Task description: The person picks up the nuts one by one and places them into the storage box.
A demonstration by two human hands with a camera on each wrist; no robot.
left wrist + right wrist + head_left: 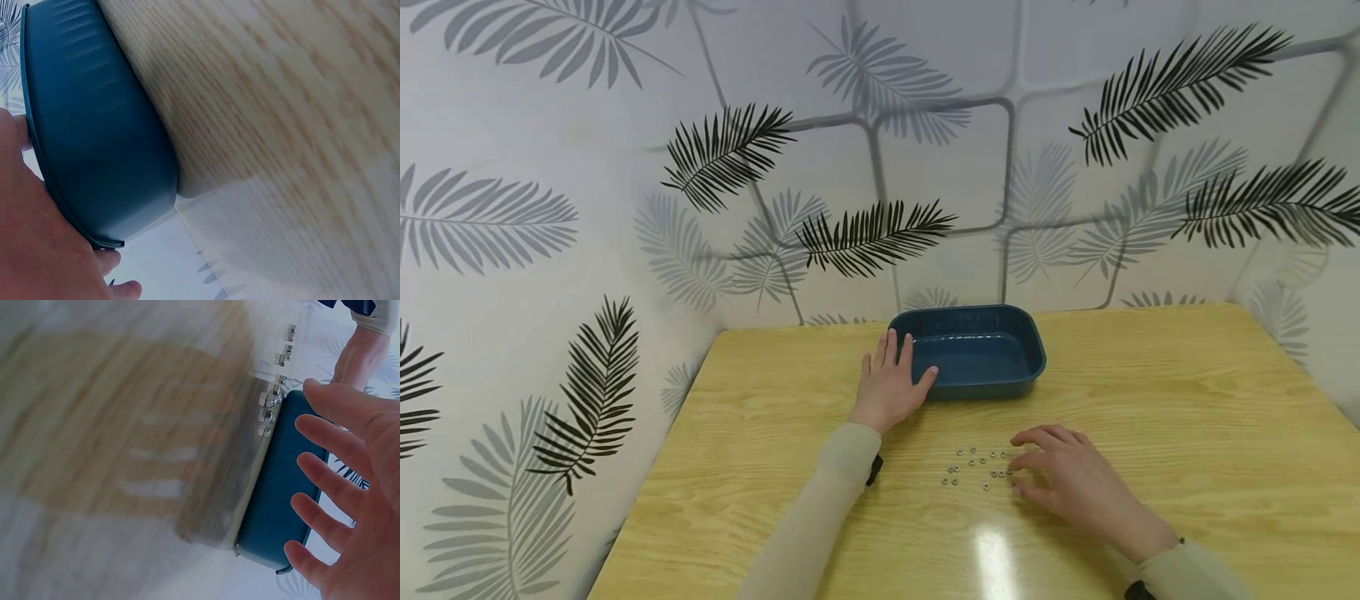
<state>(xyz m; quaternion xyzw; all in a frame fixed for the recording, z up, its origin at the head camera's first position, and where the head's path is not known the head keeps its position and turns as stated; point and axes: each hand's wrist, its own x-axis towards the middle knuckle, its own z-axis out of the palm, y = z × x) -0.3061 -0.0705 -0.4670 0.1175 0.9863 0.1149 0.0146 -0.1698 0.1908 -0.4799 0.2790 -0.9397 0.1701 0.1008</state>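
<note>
A dark blue rectangular tray (973,387) stands at the back of the table. My left hand (891,392) rests over its left rim, fingers stretched out and thumb at the near corner. In the left wrist view that hand (44,237) lies along the rim, with the tray's outer wall (100,119) beside it. Several small metal nuts (982,461) are scattered on the wood in front of the tray. My right hand (1075,479) hovers at their right side, fingers spread and slightly bent. Nothing shows within that hand (356,481) in the right wrist view, where the nuts (269,415) appear beyond the fingertips.
The wooden table (1150,392) stretches to both sides of the tray. Behind it rises a wall (940,183) patterned with feathers, close to the tray's far side. Light reflects off the near part of the tabletop.
</note>
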